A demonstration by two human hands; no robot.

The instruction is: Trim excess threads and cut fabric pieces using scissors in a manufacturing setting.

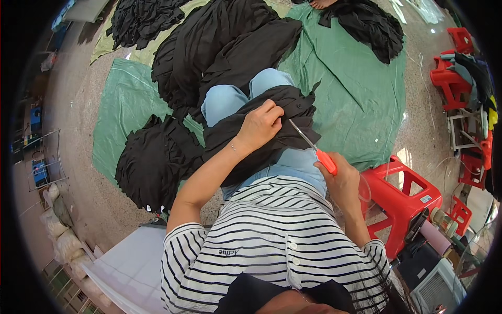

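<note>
1. A black garment (261,138) lies across the person's lap, over knees in light blue jeans (246,94); it is the landmark for all that follows.
2. The left hand (260,125) rests on top of the garment near its middle, its fingers (272,110) curled and pinching a fold of the cloth.
3. The right hand (342,180) is just off the garment's right edge, nearer the body, its fingers closed around the orange handle of a small pair of snips (314,146).
4. The thin metal blades of the snips point up and left and reach the garment just beside the left hand; whether the tips touch the cloth is too small to tell.
5. Beyond the garment, a green sheet (361,104) covers the floor.
6. A large pile of black cloth (209,47) lies on the sheet past the knees, another pile (154,159) sits left of the garment, and a third (371,23) lies far off to the upper right.
7. A red plastic stool (402,196) stands right of the garment, beside the right forearm.
8. More red stools (452,78) stand well away to the right, some draped with clothes.
</note>
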